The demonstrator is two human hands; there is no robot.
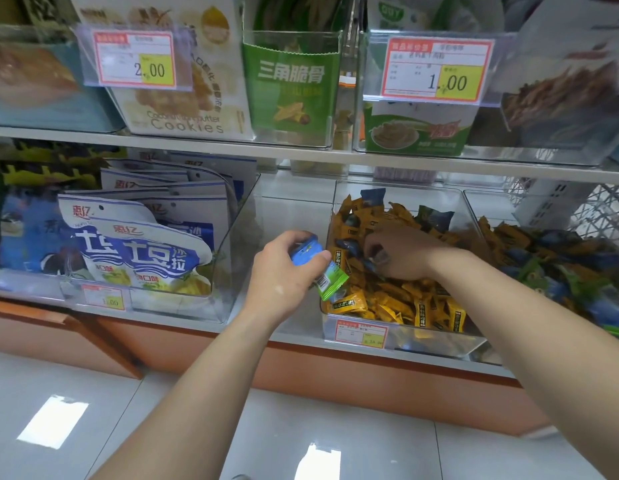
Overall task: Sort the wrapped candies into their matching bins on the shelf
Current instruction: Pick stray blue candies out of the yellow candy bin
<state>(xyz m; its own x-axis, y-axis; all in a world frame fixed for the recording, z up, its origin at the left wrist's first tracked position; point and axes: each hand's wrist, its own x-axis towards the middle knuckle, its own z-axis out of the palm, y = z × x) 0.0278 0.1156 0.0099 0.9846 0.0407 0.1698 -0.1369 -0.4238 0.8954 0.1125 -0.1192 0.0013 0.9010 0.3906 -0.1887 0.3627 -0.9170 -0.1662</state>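
In the left hand [283, 268], with fingers and thumb curled tight: a blue candy [306, 251] and a green candy [333, 280]. For the blue one, long axis roughly level, outer end toward the right hand [401, 254]. For the green one, long axis slanting down and away from the fingertips, free end low and to the right, barcode side up, just over the near left corner of the clear bin [398, 184]. Deep in that bin, the right hand, knuckles up, fingers curled down into the orange candies [398, 299]. At its fingertips, a dark blue candy [347, 244]; pinched or only touched, cannot tell. Beyond the right wrist, further right, a heap of mixed candies [550, 265] in blue, green and orange. Left of the left hand, well apart, white and blue snack bags [141, 244].
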